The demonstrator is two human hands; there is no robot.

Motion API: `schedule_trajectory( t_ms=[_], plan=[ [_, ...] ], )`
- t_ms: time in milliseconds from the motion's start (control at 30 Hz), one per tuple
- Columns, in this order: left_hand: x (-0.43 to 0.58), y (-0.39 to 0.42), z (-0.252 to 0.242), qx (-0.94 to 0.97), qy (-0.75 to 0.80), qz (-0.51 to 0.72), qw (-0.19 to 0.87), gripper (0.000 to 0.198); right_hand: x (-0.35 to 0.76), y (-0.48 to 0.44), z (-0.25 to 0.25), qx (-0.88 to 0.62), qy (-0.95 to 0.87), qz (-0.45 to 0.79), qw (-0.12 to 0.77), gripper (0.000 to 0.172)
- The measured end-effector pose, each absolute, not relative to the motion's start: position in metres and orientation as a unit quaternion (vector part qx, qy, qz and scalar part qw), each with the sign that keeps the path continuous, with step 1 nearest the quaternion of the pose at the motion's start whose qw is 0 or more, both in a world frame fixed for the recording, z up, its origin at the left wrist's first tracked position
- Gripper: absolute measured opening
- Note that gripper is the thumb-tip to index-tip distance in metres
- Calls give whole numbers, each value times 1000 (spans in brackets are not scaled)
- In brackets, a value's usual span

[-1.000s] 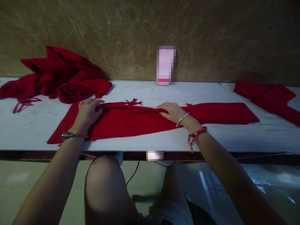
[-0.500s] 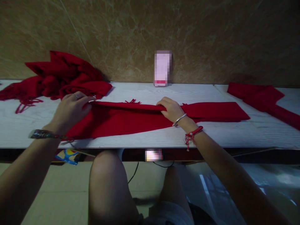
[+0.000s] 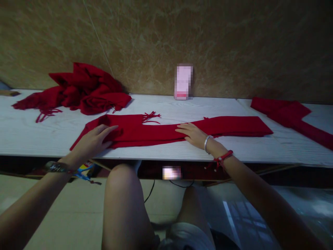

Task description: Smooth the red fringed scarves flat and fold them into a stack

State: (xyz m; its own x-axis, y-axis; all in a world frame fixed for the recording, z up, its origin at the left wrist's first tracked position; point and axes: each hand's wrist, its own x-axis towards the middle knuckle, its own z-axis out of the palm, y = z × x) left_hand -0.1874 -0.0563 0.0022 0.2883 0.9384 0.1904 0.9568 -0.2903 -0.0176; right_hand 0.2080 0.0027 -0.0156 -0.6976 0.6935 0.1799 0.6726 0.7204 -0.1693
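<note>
A long red scarf (image 3: 153, 133) lies across the white tabletop, folded lengthwise into a band, with a tuft of fringe sticking out at its back edge. My left hand (image 3: 97, 137) rests on the scarf's left part, fingers stretched out and apart. On the middle of the band lies my right hand (image 3: 192, 133), its fingers flat on the cloth. Neither hand grips the fabric. The left end of the scarf is spread wider and slants toward the front edge; the right end is a neat, layered strip.
A crumpled red fringed scarf (image 3: 88, 90) sits at the back left. Another folded red cloth (image 3: 286, 113) lies at the right. A phone (image 3: 183, 83), blurred, leans against the marbled wall (image 3: 145, 41). Blue-handled scissors (image 3: 84, 172) show below the tabletop (image 3: 234, 149).
The raised edge of the scarf has come down toward me, so the band is narrower. My left hand has moved down and right and let go; my right hand has flattened out.
</note>
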Motion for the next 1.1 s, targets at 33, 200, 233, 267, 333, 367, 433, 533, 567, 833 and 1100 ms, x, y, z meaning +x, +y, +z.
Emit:
schedule_trajectory(
  t_ms=[33,200,233,267,333,367,433,533,567,833,1100],
  plan=[
    [-189,-54,1,-798,-593,-80,67,57,208,3,-16,-387,-915,44,110,54],
    [-194,-38,-1,-795,-597,-52,89,57,207,2,-16,-410,-907,35,87,56],
    [-194,-35,0,-791,-602,-44,101,56,207,2,-16,-408,-909,33,82,54],
    [-193,-32,0,-786,-607,-38,112,55,207,1,-15,-408,-909,32,77,52],
    [-190,-28,1,-777,-615,-34,129,54,207,1,-14,-410,-909,32,70,49],
    [-189,-26,2,-773,-619,-33,135,55,206,1,-13,-410,-909,33,69,49],
    [-188,-22,3,-764,-628,-32,141,56,206,1,-12,-407,-910,35,71,48],
    [-186,-18,2,-781,-608,-46,134,54,206,2,-12,-401,-912,35,76,49],
    [-185,-16,2,-797,-589,-55,123,53,206,2,-13,-400,-913,34,76,49],
    [-174,-11,11,-853,-511,-107,13,55,208,2,-8,-410,-904,28,118,52],
    [-184,-29,1,-840,-541,46,-18,49,212,0,-13,-370,-928,25,33,47]
  ],
)
